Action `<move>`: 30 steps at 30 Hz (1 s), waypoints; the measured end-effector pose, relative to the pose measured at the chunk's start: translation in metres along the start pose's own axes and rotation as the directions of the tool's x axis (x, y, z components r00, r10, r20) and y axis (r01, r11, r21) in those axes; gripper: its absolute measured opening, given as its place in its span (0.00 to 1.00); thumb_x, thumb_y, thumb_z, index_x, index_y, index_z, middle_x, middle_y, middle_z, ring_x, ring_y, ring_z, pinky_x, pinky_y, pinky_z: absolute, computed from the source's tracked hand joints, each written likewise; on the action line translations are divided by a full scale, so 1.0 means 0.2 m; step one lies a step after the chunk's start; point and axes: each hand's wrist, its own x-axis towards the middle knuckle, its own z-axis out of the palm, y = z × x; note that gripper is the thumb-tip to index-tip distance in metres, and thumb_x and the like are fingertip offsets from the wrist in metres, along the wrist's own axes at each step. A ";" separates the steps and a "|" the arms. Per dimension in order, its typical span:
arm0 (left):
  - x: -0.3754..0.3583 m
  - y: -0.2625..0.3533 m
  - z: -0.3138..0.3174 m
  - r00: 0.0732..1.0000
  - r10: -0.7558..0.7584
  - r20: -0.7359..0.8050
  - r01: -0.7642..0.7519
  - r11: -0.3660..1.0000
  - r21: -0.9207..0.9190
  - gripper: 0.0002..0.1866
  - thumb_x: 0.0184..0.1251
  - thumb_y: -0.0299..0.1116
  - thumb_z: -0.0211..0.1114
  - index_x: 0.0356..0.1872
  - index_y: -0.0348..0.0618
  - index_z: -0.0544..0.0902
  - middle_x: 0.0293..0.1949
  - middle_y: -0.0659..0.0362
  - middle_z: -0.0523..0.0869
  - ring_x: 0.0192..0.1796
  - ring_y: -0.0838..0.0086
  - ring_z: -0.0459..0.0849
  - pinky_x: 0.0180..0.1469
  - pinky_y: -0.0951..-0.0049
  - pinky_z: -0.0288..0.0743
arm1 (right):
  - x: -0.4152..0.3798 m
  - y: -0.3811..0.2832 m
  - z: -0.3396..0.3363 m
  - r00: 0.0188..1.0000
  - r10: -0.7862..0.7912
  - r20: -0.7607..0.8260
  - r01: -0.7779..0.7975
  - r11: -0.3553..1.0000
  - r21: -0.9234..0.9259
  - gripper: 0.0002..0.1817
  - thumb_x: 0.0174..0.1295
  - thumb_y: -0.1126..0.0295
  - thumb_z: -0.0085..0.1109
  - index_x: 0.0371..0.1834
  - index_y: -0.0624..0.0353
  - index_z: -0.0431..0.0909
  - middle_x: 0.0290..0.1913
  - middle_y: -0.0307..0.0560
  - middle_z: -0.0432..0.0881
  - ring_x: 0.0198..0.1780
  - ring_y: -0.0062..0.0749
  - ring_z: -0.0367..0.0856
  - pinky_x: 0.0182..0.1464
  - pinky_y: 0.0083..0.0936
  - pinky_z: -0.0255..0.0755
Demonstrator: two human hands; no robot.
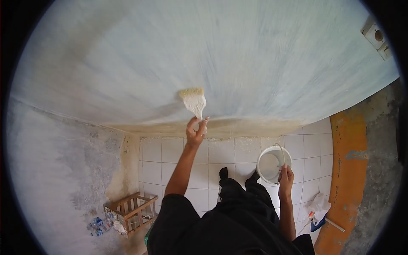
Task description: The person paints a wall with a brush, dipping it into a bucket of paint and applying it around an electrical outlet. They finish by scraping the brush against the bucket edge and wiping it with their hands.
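Observation:
My left hand (195, 132) pinches the handle of a wide paintbrush (194, 103), its white-coated body pointing up and its pale yellow bristles at the painted wall (238, 63). Streaky pale blue-white strokes cover that wall, and a brownish band runs along its foot. On the right, my right hand (286, 180) is closed round the wire handle of a white bucket (260, 166). Pale liquid shows inside the bucket, which hangs over the tiled floor beside my feet.
A wooden rack (138, 212) stands at lower left, with plastic bottles (98, 225) beside it. The left wall (59, 161) is patchy grey. At right are an orange-painted strip (348, 170), a crumpled white bag (318, 206) and an electrical socket (375, 36) high on the wall.

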 end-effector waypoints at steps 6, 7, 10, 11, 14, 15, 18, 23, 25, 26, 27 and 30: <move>-0.65 -0.07 0.15 0.885 -0.204 0.418 0.236 0.971 -0.025 0.19 0.56 0.20 0.69 0.51 0.44 0.84 0.38 0.47 0.78 0.41 0.54 0.81 0.43 0.61 0.78 | -0.04 0.10 -0.08 0.997 0.045 -0.067 -0.047 0.998 -0.033 0.19 0.76 0.55 0.48 0.28 0.54 0.72 0.17 0.25 0.57 0.17 0.09 0.50 0.19 0.16 0.43; -0.74 -0.05 0.18 0.850 -0.239 0.469 0.288 0.957 -0.035 0.21 0.55 0.20 0.69 0.52 0.45 0.83 0.39 0.48 0.78 0.42 0.55 0.81 0.44 0.61 0.78 | -0.05 0.08 -0.10 0.996 0.053 -0.068 -0.054 0.998 -0.017 0.19 0.76 0.55 0.48 0.28 0.54 0.72 0.17 0.26 0.57 0.17 0.09 0.50 0.19 0.16 0.43; -0.94 0.04 0.23 0.762 -0.325 0.561 0.390 0.921 0.004 0.26 0.53 0.19 0.70 0.56 0.47 0.80 0.44 0.49 0.77 0.44 0.56 0.82 0.45 0.61 0.79 | -0.08 0.08 -0.12 0.992 0.069 -0.106 -0.068 0.998 0.018 0.19 0.76 0.55 0.48 0.28 0.53 0.72 0.17 0.25 0.57 0.17 0.09 0.50 0.19 0.17 0.43; -0.97 0.09 0.24 0.759 -0.350 0.550 0.387 0.921 0.051 0.27 0.53 0.19 0.69 0.57 0.48 0.79 0.47 0.50 0.76 0.43 0.57 0.82 0.45 0.61 0.80 | -0.08 0.08 -0.13 0.991 0.073 -0.108 -0.070 0.997 0.034 0.19 0.76 0.55 0.48 0.28 0.53 0.72 0.17 0.25 0.57 0.17 0.09 0.50 0.19 0.17 0.43; -1.12 0.13 0.21 0.654 -0.440 0.616 0.460 0.877 0.138 0.29 0.54 0.17 0.66 0.60 0.49 0.76 0.55 0.53 0.70 0.45 0.59 0.82 0.45 0.62 0.82 | -0.10 0.11 -0.06 0.989 0.086 -0.120 -0.080 0.995 0.053 0.19 0.75 0.54 0.48 0.27 0.53 0.72 0.17 0.25 0.56 0.17 0.10 0.50 0.19 0.16 0.43; -1.12 0.17 0.21 0.588 -0.478 0.652 0.519 0.841 0.149 0.29 0.53 0.16 0.66 0.59 0.49 0.77 0.55 0.52 0.70 0.46 0.59 0.81 0.44 0.62 0.83 | -0.10 0.11 -0.08 0.988 0.092 -0.124 -0.086 0.995 0.056 0.19 0.75 0.54 0.49 0.27 0.53 0.72 0.17 0.25 0.56 0.17 0.10 0.50 0.20 0.16 0.44; -1.08 0.31 0.19 0.469 -0.530 0.706 0.635 0.758 0.148 0.27 0.53 0.14 0.64 0.57 0.46 0.77 0.55 0.51 0.70 0.49 0.58 0.81 0.45 0.63 0.83 | -0.09 0.13 -0.07 0.988 0.104 -0.115 -0.093 0.991 0.091 0.20 0.75 0.54 0.48 0.27 0.53 0.72 0.17 0.25 0.57 0.18 0.10 0.51 0.20 0.17 0.44; -0.83 0.43 0.07 0.711 -0.418 0.566 0.616 0.758 -0.214 0.24 0.53 0.10 0.59 0.54 0.39 0.78 0.49 0.48 0.73 0.46 0.55 0.80 0.48 0.65 0.79 | -0.07 0.21 0.15 0.995 0.062 -0.080 -0.052 0.991 0.122 0.19 0.76 0.55 0.48 0.29 0.54 0.75 0.18 0.24 0.58 0.19 0.09 0.52 0.20 0.16 0.45; -0.59 0.55 -0.04 0.726 -0.442 0.527 0.642 0.710 -0.289 0.23 0.54 0.10 0.60 0.52 0.38 0.79 0.47 0.48 0.74 0.46 0.57 0.81 0.47 0.67 0.79 | -0.08 0.22 0.16 0.998 0.038 -0.046 -0.032 0.992 0.125 0.18 0.76 0.57 0.48 0.33 0.57 0.78 0.21 0.25 0.59 0.21 0.09 0.53 0.21 0.15 0.46; -0.50 0.60 -0.09 0.733 -0.454 0.507 0.651 0.685 -0.327 0.22 0.54 0.10 0.60 0.52 0.37 0.79 0.47 0.48 0.75 0.45 0.59 0.81 0.47 0.68 0.78 | -0.10 0.21 0.18 0.999 0.024 -0.046 -0.018 0.992 0.126 0.18 0.76 0.57 0.48 0.35 0.58 0.78 0.21 0.25 0.59 0.21 0.09 0.53 0.21 0.15 0.46; -0.44 0.66 -0.11 0.655 -0.557 0.510 0.755 0.478 -0.448 0.19 0.56 0.12 0.61 0.50 0.36 0.80 0.45 0.49 0.77 0.43 0.64 0.82 0.46 0.70 0.78 | -0.10 0.20 0.20 0.999 0.009 -0.046 -0.004 0.992 0.125 0.17 0.76 0.57 0.48 0.36 0.58 0.79 0.21 0.25 0.59 0.21 0.09 0.53 0.21 0.15 0.46; -0.15 0.76 -0.23 0.574 -0.580 0.578 0.818 0.386 -0.425 0.14 0.58 0.14 0.63 0.46 0.35 0.80 0.44 0.52 0.79 0.39 0.69 0.83 0.42 0.72 0.79 | -0.11 0.14 0.24 0.999 -0.030 -0.019 0.032 0.993 0.116 0.17 0.76 0.58 0.47 0.43 0.60 0.79 0.23 0.25 0.57 0.23 0.09 0.53 0.23 0.15 0.46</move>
